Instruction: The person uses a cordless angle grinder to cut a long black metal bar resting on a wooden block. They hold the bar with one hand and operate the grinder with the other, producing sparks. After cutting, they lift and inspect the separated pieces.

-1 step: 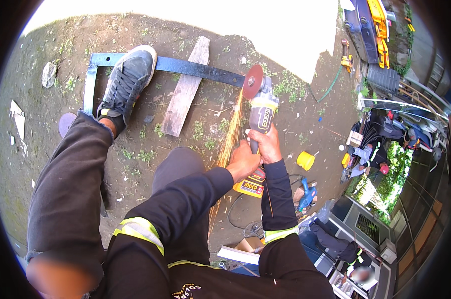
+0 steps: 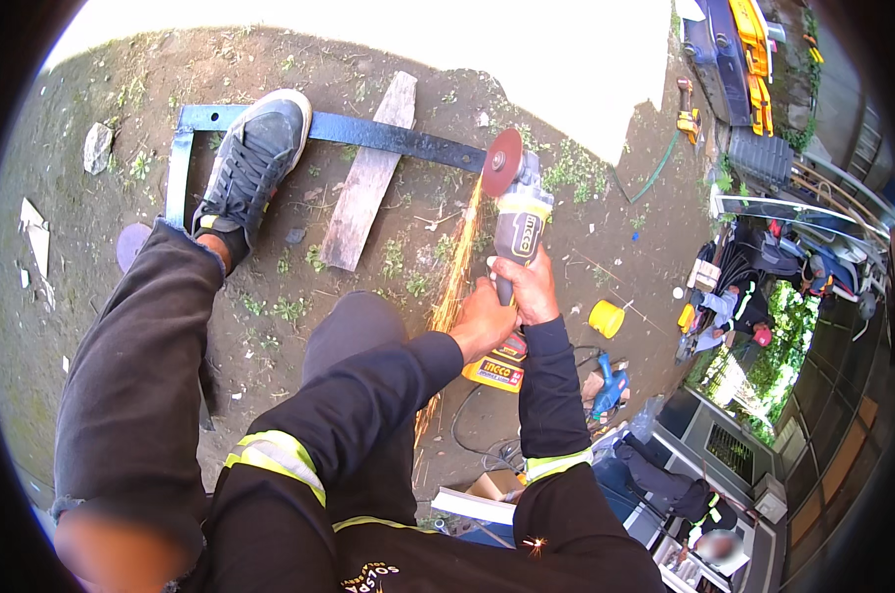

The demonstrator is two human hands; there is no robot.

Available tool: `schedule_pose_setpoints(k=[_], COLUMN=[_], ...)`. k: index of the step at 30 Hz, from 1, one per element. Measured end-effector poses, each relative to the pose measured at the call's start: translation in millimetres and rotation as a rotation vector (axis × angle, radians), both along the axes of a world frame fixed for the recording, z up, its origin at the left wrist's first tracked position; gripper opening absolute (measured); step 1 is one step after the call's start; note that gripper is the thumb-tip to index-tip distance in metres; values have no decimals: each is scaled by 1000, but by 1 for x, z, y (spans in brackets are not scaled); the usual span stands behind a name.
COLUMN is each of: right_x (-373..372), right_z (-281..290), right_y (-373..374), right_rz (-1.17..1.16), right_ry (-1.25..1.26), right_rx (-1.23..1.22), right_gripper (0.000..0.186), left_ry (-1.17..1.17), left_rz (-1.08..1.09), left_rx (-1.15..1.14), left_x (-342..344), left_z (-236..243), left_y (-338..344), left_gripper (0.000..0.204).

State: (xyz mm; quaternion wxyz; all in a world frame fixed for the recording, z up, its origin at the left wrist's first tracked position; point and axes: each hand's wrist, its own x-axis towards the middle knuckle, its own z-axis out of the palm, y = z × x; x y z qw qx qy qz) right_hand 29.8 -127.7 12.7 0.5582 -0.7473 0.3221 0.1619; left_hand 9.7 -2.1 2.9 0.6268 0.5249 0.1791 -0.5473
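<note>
My left hand and my right hand are both wrapped round the handle of a cordless angle grinder, close together. Its yellow-and-red battery sticks out below my wrists. The grinder's reddish cutting disc meets the right end of a dark-painted flat metal bar, and orange sparks stream down toward me. At its left the bar joins a shorter piece in a corner. My left shoe presses on the bar, which lies over a weathered wooden plank.
A loose purple disc lies by my left leg. To the right are a yellow cup-like container, a blue power tool with a cable, and a yellow cordless tool. Two other people are at the right among piled gear.
The spark stream has shifted slightly, and a small spark burst now shows by my right upper arm. My hands and the grinder hold the same place.
</note>
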Motion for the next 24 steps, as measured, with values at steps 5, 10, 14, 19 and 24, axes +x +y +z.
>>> schedule_pose_setpoints(k=[5, 10, 14, 19, 24], right_x=[4, 4, 4, 2, -3], right_z=[-1, -1, 0, 0, -3], right_y=[1, 2, 1, 2, -1], right_rz=[0, -9, -4, 14, 11], right_ry=[-16, -16, 23, 8, 9], right_rx=[31, 32, 7, -13, 0], right_gripper=[40, 41, 41, 40, 40], left_ry=[-25, -20, -21, -42, -25], left_rz=[5, 10, -10, 10, 5], left_rx=[-22, -23, 1, -34, -4], left_x=[3, 3, 2, -1, -3], left_z=[-3, -3, -3, -4, -1], left_y=[-1, 0, 0, 2, 2], left_gripper=[56, 54, 54, 57, 58])
